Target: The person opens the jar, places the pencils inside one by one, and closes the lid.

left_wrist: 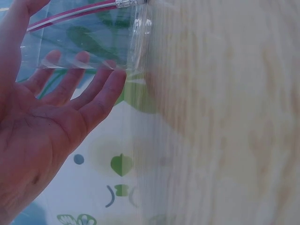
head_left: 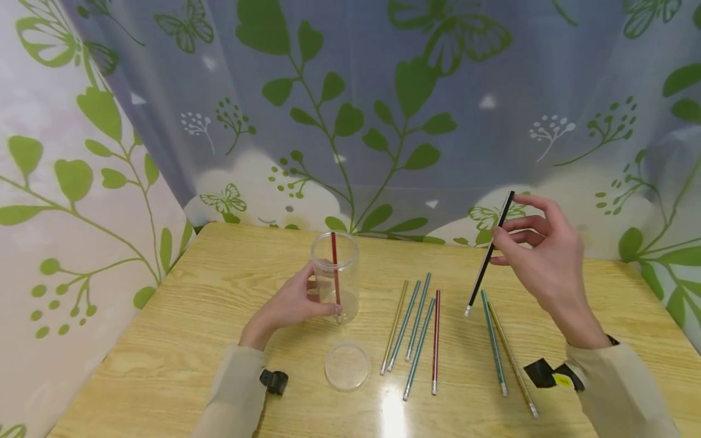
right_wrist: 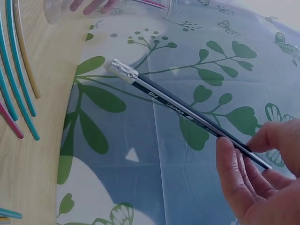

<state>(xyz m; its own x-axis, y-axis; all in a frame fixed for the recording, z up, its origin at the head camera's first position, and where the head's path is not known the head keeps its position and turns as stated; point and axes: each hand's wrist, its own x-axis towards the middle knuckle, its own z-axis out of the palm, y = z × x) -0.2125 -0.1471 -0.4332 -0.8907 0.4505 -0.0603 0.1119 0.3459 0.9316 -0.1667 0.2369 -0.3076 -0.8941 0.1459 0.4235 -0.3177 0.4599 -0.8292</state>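
My left hand (head_left: 287, 303) holds a clear plastic jar (head_left: 352, 283) upright on the table, thumb at the near side and fingers around its left side. One red pencil (head_left: 335, 261) stands inside the jar, its eraser end down. In the left wrist view, fingers (left_wrist: 101, 93) lie against the clear wall. Above the table on the right, my right hand (head_left: 547, 261) pinches a black pencil (head_left: 483, 271) near its upper end. That pencil is tilted, with its white eraser (right_wrist: 112, 65) pointing down and left, apart from the jar.
A round clear lid (head_left: 347, 366) lies in front of the jar. Between the hands lie several teal pencils (head_left: 418, 350), a gold pencil (head_left: 394, 328) and a red pencil (head_left: 435, 344). Farther right lie another teal pencil (head_left: 495, 344) and gold pencil (head_left: 513, 362). A patterned curtain (head_left: 339, 164) borders the table's back.
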